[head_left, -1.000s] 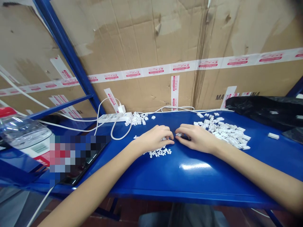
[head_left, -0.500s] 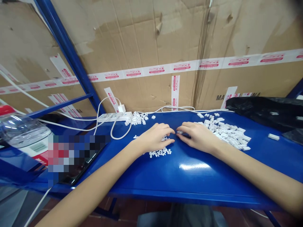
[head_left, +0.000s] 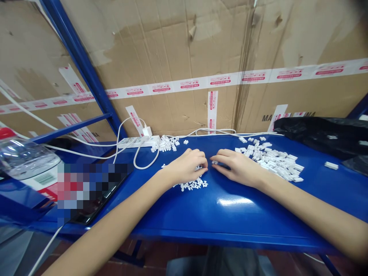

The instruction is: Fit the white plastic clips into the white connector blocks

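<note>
At the bench (head_left: 184, 216), your right hand (head_left: 234, 165) pinches a white block (head_left: 214, 163) as your left hand (head_left: 190, 166) curls its fingers by small parts (head_left: 194, 185), grip unclear, an apparent pick-up step calling next for steadiness.

Taped brown cardboard (head_left: 161, 46) behind a glossy blue table (head_left: 189, 216), dark reddish floor (head_left: 156, 253) below.

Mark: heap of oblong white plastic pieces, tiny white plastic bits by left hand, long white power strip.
Heap of oblong white plastic pieces (head_left: 277, 163): head view, heap's middle.
Tiny white plastic bits (head_left: 193, 185): head view, pile's front.
Long white power strip (head_left: 133, 143): head view, top face.
</note>
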A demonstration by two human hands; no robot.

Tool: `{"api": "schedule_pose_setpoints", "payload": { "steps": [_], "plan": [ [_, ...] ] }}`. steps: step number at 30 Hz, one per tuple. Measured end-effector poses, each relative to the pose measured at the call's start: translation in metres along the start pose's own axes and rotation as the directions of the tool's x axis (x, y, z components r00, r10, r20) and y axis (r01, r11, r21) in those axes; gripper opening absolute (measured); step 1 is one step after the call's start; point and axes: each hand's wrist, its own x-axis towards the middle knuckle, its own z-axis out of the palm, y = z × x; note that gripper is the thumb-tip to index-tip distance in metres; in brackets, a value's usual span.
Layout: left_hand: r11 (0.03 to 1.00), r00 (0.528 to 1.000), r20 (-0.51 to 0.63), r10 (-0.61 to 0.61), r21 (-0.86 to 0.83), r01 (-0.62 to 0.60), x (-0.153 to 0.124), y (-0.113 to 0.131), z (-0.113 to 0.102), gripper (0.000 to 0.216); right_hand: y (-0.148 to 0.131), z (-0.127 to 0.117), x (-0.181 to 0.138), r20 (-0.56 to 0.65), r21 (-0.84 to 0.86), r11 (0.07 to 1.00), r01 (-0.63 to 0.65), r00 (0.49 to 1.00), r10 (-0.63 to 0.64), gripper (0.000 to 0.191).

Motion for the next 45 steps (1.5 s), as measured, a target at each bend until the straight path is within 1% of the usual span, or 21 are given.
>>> {"api": "schedule_pose_setpoints", "payload": {
  "steps": [2, 4, 6, 8, 11, 13, 15, 19, 23, 25, 27, 34, 37, 41, 45],
  "plan": [
    [1.000, 0.999, -0.032, -0.002, -0.021, 0.001, 0.001, 0.001, 0.000, 0.013, 0.002, 0.001, 0.000, -0.006, 0.071, 0.998, -0.004, 1.000, 0.004, 0.026],
    [0.998, 0.995, -0.095, -0.022, -0.061, 0.016, 0.002, 0.001, -0.001, 0.013, 0.002, 0.001, 0.000, -0.020, 0.145, 0.989, -0.015, 1.000, 0.018, 0.024],
    [0.990, 0.982, -0.171, -0.075, -0.133, 0.052, 0.003, 0.000, -0.001, 0.014, 0.002, 0.000, 0.001, -0.038, 0.217, 0.976, -0.024, 0.999, 0.033, 0.024],
    [0.966, 0.962, -0.226, -0.156, -0.238, 0.100, 0.004, 0.000, -0.001, 0.015, 0.001, -0.001, 0.002, -0.055, 0.274, 0.961, -0.034, 0.997, 0.051, 0.026],
    [0.904, 0.937, -0.232, -0.262, -0.399, 0.154, 0.005, 0.000, 0.002, 0.016, 0.000, 0.000, 0.004, -0.073, 0.342, 0.938, -0.052, 0.994, 0.081, 0.020],
    [0.864, 0.933, -0.211, -0.291, -0.476, 0.162, 0.006, 0.000, 0.005, 0.016, 0.000, 0.000, 0.004, -0.084, 0.377, 0.925, -0.056, 0.992, 0.094, 0.015],
    [0.832, 0.934, -0.194, -0.300, -0.532, 0.157, 0.006, 0.000, 0.008, 0.015, -0.001, 0.000, 0.004, -0.093, 0.393, 0.918, -0.059, 0.990, 0.103, 0.014],
    [0.752, 0.924, -0.174, -0.340, -0.640, 0.155, 0.008, 0.001, 0.010, 0.013, -0.003, 0.000, 0.004, -0.119, 0.371, 0.927, -0.051, 0.988, 0.102, 0.015],
    [0.685, 0.903, -0.163, -0.397, -0.707, 0.174, 0.009, 0.004, 0.009, 0.012, -0.005, 0.003, 0.003, -0.208, 0.313, 0.950, -0.022, 0.974, 0.091, 0.014],
    [0.681, 0.897, -0.166, -0.410, -0.710, 0.180, 0.010, 0.004, 0.011, 0.011, -0.006, 0.005, 0.002, -0.244, 0.280, 0.960, -0.010, 0.966, 0.081, 0.014],
    [0.684, 0.898, -0.175, -0.405, -0.709, 0.171, 0.010, 0.004, 0.014, 0.010, -0.006, 0.008, 0.002, -0.254, 0.246, 0.969, -0.010, 0.964, 0.075, 0.015],
    [0.696, 0.908, -0.198, -0.369, -0.706, 0.129, 0.010, 0.002, 0.017, 0.006, -0.006, 0.008, 0.002, -0.224, 0.168, 0.985, -0.031, 0.972, 0.069, 0.016],
    [0.687, 0.917, -0.198, -0.347, -0.719, 0.105, 0.010, 0.004, 0.016, 0.007, -0.005, 0.007, 0.002, -0.191, 0.130, 0.991, -0.040, 0.979, 0.064, 0.016],
    [0.619, 0.936, -0.124, -0.329, -0.777, 0.114, 0.009, 0.006, 0.017, 0.007, -0.005, 0.007, 0.002, -0.167, 0.111, 0.993, -0.043, 0.984, 0.061, 0.016],
    [0.541, 0.940, -0.037, -0.338, -0.825, 0.162, 0.009, 0.006, 0.015, 0.007, -0.006, 0.007, 0.002, -0.186, 0.089, 0.996, -0.013, 0.982, 0.030, 0.013]
  ]
}}
